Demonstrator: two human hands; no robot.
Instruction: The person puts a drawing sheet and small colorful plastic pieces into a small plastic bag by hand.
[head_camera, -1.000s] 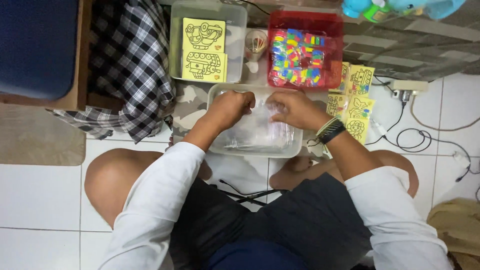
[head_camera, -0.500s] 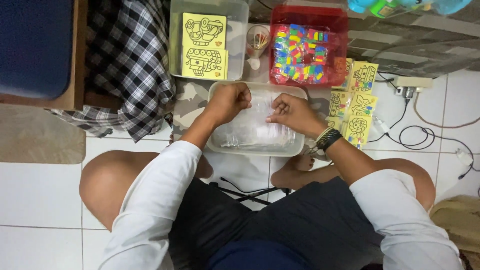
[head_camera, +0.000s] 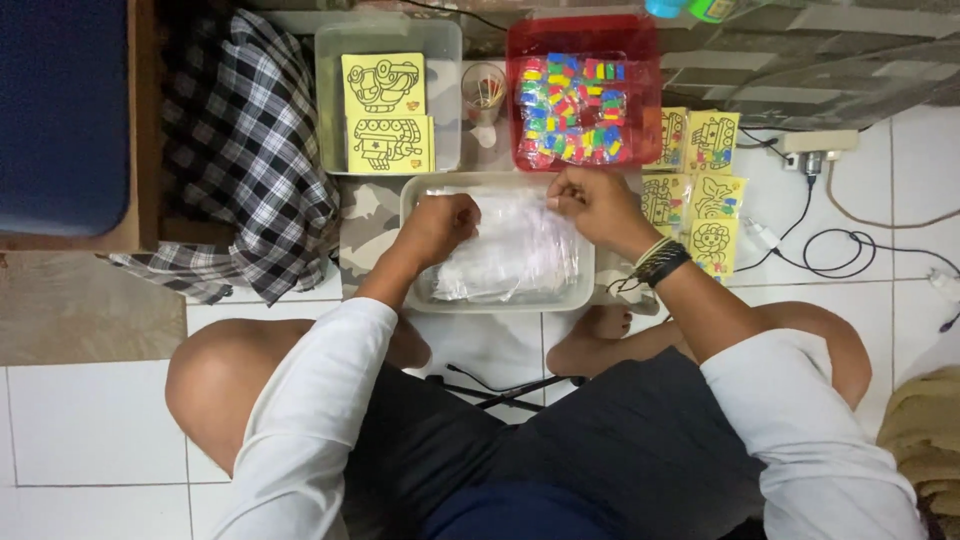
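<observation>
I sit cross-legged on a tiled floor over a grey tray full of clear plastic bags. My left hand is closed on the left edge of the top bag. My right hand, with a dark wristband, pinches the same bag at its upper right corner. The bag lies stretched between both hands above the pile.
Behind the tray stand a clear bin with yellow picture cards, a small cup of sticks and a red bin of small colourful pieces. More yellow cards lie at right, near cables. A checked cloth hangs left.
Both hands have shifted slightly on the bag, the right hand moving up toward the tray's far edge. The view has drifted a little.
</observation>
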